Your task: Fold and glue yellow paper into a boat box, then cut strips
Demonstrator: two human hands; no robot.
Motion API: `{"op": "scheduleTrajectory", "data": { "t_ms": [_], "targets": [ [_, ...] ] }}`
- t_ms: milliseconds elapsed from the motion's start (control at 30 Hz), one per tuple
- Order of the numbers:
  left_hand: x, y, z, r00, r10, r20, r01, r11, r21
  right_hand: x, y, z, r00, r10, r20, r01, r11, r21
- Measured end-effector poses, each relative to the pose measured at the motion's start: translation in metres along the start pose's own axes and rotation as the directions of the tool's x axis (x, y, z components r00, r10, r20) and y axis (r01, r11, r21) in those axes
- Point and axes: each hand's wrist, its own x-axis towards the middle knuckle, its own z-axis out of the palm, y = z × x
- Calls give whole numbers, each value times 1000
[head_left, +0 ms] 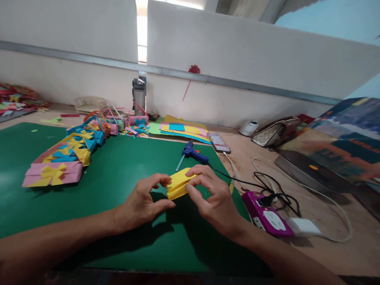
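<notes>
Head: wall (246, 89) beyond green mat (121, 170), right fingers (204, 172) pinching yellow paper (179, 181), left fingers (157, 182) parted.

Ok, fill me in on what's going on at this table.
The person's right hand pinches a folded yellow paper piece above the green surface; the left hand is at its other end. A blue glue gun lies just beyond, and decorated paper baskets stand in a row to the left.

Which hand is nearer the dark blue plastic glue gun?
Right. The right hand appears just below the glue gun; the left hand is farther off, down and left of it.
</notes>
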Motion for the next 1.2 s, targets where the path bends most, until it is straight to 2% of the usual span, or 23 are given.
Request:
{"op": "scheduleTrajectory", "data": {
  "t_ms": [100,233,433,600,733,967,1200],
  "targets": [
    [-1,-3,4,1000,9,11,-9,999,-40,-1,0,1,997,-28,-67,29,999,20],
    [0,-3,5,998,-55,-20,50,981,-188,-5,3,6,992,-77,-104,81,996,36],
    [4,12,1,990,-128,-66,101,943,-317,-9,9,12,996,-40,-80,47,995,87],
    [4,14,-1,987,-159,-3,148,923,-356,-9,11,12,999,5,-49,1,992,124],
    [2,10,-1,991,-132,-11,121,935,-332,-9,12,10,998,42,-37,-36,989,141],
    [3,7,-1,999,-8,-51,-3,976,-219,-7,14,8,997,-72,-17,73,991,110],
    [3,5,-3,994,88,-62,-93,991,-93,-7,13,5,999,-18,48,11,990,144]
  ]
}}
